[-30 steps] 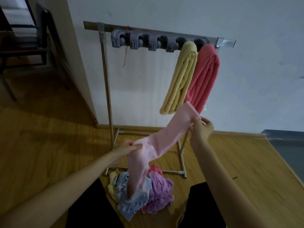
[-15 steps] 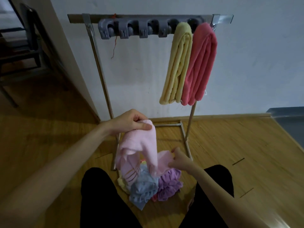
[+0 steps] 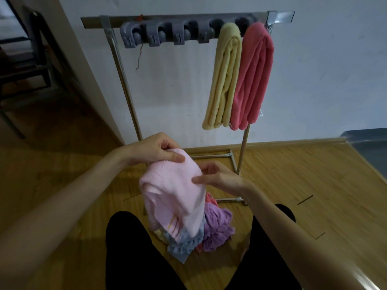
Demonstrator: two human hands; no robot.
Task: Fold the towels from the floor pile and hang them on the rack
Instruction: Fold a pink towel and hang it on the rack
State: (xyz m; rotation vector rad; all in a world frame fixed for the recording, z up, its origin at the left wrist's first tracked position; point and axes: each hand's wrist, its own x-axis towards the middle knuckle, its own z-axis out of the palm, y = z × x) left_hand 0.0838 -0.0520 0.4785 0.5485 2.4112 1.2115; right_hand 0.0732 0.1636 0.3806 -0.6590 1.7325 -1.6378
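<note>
My black trousers (image 3: 134, 248) fill the lower edge of the view, over a wooden floor (image 3: 303, 185). A white wall (image 3: 324, 80) rises at the floor's far edge, with a wooden skirting board (image 3: 293, 143) along its foot. A dark chair (image 3: 27, 65) stands at the far left, and a grey surface (image 3: 368, 147) lies at the right edge.

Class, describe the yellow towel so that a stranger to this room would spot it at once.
Find the metal rack against the white wall. Two folded towels hang at the right end of its top bar. The yellow towel is the left one, pale beside the coral-pink towel touching its right side.
</note>
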